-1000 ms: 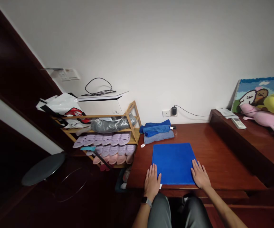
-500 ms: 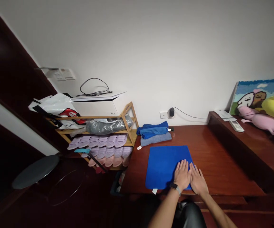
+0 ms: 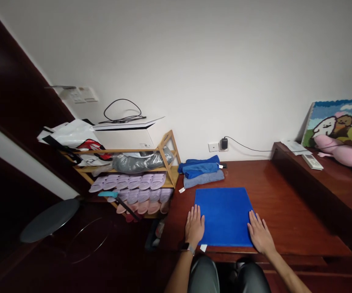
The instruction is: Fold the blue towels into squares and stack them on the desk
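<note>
A bright blue cloth (image 3: 226, 215) lies flat and square on the reddish-brown wooden table (image 3: 291, 219), its white tag (image 3: 203, 248) sticking out at the near left corner. My left hand (image 3: 195, 226), with a watch on the wrist, rests flat along the cloth's left edge, fingers stretched forward. At the right edge lies my right hand (image 3: 260, 232), palm down with its fingers extended. Neither hand grips anything. Behind the cloth, several rolled towels (image 3: 202, 171) in blue and grey-blue are piled near the wall.
Left of the table stands a wooden rack (image 3: 172, 162) with rows of lilac and pink slippers (image 3: 143, 182) and a white box (image 3: 123, 138) on top. A round stool (image 3: 50, 219) is farther left. On the raised right ledge are a remote (image 3: 312, 162) and a pink plush toy (image 3: 343, 152).
My left hand has moved left from the cloth's right side to its left edge. The right hand stays at the right edge. The view has shifted slightly.
</note>
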Demonstrator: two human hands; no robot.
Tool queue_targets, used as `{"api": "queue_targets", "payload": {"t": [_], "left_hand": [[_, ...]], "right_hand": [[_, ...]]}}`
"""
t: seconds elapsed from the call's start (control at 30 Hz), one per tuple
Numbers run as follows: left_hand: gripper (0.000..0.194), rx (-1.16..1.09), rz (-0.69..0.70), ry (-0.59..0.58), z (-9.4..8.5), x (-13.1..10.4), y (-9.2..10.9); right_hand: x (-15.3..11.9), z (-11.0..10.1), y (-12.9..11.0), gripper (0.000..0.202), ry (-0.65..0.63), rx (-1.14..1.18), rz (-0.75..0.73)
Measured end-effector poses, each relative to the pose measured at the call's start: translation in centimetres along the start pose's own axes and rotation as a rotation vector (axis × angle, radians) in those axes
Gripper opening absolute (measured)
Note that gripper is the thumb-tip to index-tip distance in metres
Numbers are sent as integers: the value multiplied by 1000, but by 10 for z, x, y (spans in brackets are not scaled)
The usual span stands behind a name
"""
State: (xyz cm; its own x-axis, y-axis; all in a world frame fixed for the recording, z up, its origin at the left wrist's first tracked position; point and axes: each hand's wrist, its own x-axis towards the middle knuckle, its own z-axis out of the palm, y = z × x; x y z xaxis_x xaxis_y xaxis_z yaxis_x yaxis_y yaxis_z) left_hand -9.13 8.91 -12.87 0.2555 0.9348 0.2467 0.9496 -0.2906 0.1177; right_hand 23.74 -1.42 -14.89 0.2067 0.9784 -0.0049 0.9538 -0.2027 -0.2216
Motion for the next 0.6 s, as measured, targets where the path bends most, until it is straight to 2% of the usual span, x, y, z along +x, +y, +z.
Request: {"api": "queue_targets", "payload": {"t": [0.1, 0.27, 0.37, 0.47, 0.53, 0.6], "left_hand": [[58, 23, -6, 16, 6, -2, 2], [57, 33, 6, 23, 8, -3, 5], [57, 47, 13, 36, 6, -4, 0], [56, 74, 30, 50, 0, -1, 1], [57, 72, 31, 66, -6, 6, 16], [57, 34, 52, 72, -10, 17, 46]], "right_hand": [[12, -9, -2, 71, -24, 3, 36], [54, -32, -7, 71, -53, -22, 42], [69, -30, -6, 70, -62, -28, 20], [70, -22, -3, 70, -44, -25, 4], [68, -20, -3, 69, -30, -24, -1], [66, -21, -3, 69, -19, -22, -14]]}}
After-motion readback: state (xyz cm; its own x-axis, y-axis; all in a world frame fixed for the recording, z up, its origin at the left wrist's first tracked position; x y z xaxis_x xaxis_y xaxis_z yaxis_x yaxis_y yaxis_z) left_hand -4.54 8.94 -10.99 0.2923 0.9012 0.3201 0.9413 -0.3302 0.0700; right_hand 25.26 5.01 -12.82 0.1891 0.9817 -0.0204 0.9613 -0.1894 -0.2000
